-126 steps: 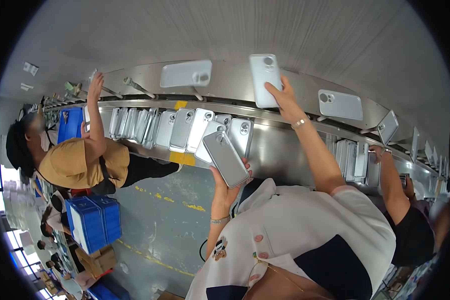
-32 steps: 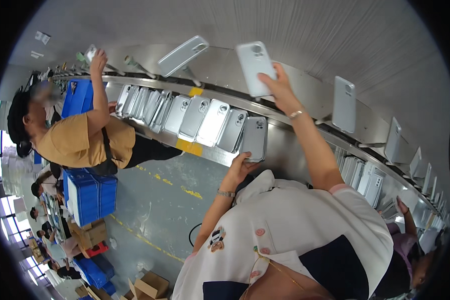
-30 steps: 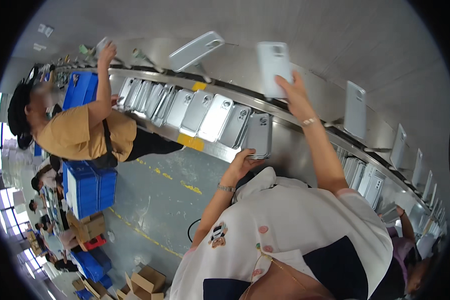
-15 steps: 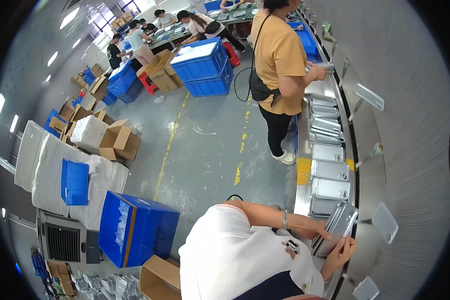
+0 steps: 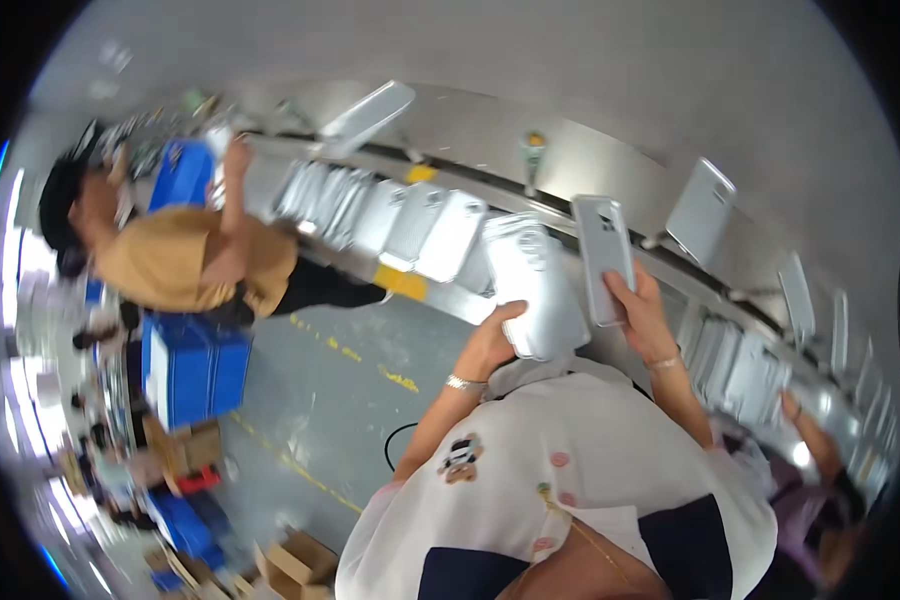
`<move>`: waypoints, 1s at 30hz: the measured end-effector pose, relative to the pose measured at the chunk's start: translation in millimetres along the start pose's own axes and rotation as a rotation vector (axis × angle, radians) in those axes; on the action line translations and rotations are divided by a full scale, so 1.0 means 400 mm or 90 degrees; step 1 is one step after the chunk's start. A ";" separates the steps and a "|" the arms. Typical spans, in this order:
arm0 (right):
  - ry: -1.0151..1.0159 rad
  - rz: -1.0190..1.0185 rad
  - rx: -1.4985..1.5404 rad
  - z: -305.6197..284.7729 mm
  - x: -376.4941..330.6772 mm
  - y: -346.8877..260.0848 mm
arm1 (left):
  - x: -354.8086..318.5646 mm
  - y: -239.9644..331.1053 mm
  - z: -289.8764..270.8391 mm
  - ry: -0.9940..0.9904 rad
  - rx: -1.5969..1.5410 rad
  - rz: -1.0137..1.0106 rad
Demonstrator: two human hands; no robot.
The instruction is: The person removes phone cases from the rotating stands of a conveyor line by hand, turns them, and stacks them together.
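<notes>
Cases: your left hand (image 5: 492, 345) clamps blurred white stack (image 5: 540, 290); right hand (image 5: 642, 312) pinches single case (image 5: 603, 258) by lower end. Judged light, stiff, slick; grip edges.

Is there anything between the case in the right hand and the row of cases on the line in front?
Nothing visible. The right hand holds a silver case upright, just in front of the row of cases on the line. The left hand holds a white stack of cases beside it, to the left, not in its path. The picture is motion-blurred.
</notes>
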State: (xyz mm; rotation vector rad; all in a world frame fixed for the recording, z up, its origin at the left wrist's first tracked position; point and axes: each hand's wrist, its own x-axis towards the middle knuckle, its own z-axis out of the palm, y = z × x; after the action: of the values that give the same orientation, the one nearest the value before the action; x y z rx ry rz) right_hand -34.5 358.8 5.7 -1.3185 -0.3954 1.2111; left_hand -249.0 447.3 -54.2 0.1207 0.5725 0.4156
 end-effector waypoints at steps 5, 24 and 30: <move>0.084 -0.150 0.088 -0.090 0.072 -0.027 | 0.064 -0.052 -0.054 0.027 0.030 -0.002; -0.038 -0.388 -0.471 0.027 -0.007 0.038 | 0.023 -0.040 0.078 -0.023 0.125 0.059; -0.020 -0.193 -0.337 0.047 0.057 0.034 | 0.017 -0.005 -0.017 0.005 0.068 0.068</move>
State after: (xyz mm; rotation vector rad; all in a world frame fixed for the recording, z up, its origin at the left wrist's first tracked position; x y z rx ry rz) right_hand -46.9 384.9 -9.7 -1.6138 -0.9516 0.8996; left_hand -246.8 448.3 -63.9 0.2528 0.5984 0.4888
